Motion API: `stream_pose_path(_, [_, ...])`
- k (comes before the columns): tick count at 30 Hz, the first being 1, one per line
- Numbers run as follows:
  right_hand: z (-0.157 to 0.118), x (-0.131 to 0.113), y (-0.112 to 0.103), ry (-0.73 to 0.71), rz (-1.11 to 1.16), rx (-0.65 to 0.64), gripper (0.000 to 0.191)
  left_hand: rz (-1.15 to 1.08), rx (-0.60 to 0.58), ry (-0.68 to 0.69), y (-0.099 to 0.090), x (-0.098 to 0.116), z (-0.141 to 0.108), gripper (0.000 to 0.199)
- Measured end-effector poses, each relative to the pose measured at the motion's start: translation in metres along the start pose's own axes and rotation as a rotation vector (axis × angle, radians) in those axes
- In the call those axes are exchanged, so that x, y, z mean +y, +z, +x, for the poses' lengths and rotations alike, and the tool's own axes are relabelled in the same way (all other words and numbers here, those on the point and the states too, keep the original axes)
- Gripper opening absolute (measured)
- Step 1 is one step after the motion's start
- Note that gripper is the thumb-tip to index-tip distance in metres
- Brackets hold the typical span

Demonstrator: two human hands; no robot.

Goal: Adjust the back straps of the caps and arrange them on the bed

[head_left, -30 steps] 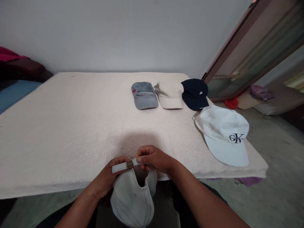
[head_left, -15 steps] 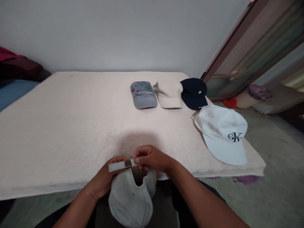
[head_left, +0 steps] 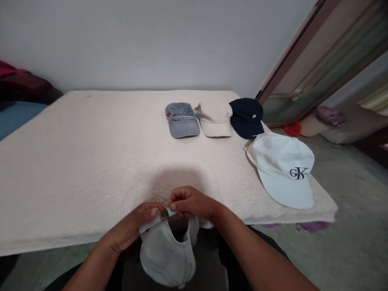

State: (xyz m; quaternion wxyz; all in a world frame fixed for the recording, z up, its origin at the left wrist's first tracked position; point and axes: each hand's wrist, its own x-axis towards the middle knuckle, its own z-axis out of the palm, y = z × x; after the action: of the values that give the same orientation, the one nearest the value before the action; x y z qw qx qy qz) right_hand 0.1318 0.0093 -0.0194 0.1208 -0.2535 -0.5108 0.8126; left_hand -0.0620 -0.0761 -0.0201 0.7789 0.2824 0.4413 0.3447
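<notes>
At the table's front edge, a pale grey baseball cap [head_left: 166,254] is held with its back opening towards the table. My left hand [head_left: 136,222] is closed on the left part of its back strap [head_left: 150,223], thumb on top, beside the brass buckle [head_left: 164,214]. Just right of the buckle, my right hand [head_left: 190,204] pinches the strap between thumb and fingers. Some fingertips of both hands are hidden behind the strap and cap.
On the cloth-covered table [head_left: 91,169], a grey cap [head_left: 182,120], a beige cap [head_left: 214,119] and a navy cap [head_left: 247,118] stand in a row. Nearer, at the right edge, lies a white cap [head_left: 281,167] with black letters. A wall [head_left: 151,44] rises behind.
My left thumb has come over the top of the strap, left of the buckle. The strap's left end has tilted downward. My right hand keeps its pinch.
</notes>
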Motion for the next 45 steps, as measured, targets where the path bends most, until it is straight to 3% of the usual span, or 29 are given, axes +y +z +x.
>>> stream_pose_path(3, [-0.001, -0.001, 0.002, -0.017, 0.008, 0.005, 0.009, -0.011, 0.001, -0.038, -0.001, -0.001, 0.0, 0.017])
stream_pose_path(16, [-0.007, -0.001, -0.004, -0.055, 0.101, 0.015, 0.011, -0.066, 0.02, -0.04, 0.01, 0.0, 0.006, 0.012])
stream_pose_path(22, [-0.011, 0.0, -0.012, -0.113, 0.171, 0.045, 0.012, -0.162, 0.153, -0.004, 0.017, 0.001, 0.014, 0.01])
stream_pose_path(27, [-0.02, -0.003, -0.024, -0.151, 0.192, 0.135, 0.017, -0.444, 0.378, 0.08, 0.023, 0.021, 0.02, 0.015])
stream_pose_path(33, [-0.04, -0.003, -0.042, -0.042, 0.149, 0.112, 0.025, -0.665, 0.279, 0.138, 0.014, 0.042, 0.033, 0.014])
stream_pose_path(38, [-0.046, -0.003, -0.052, -0.164, 0.352, 0.256, 0.029, -0.577, 0.306, 0.124, 0.024, 0.044, 0.053, 0.019])
stream_pose_path(45, [-0.053, -0.019, -0.069, -0.392, 0.539, 0.502, 0.022, -0.476, 0.203, 0.072, 0.057, 0.047, 0.062, 0.04])
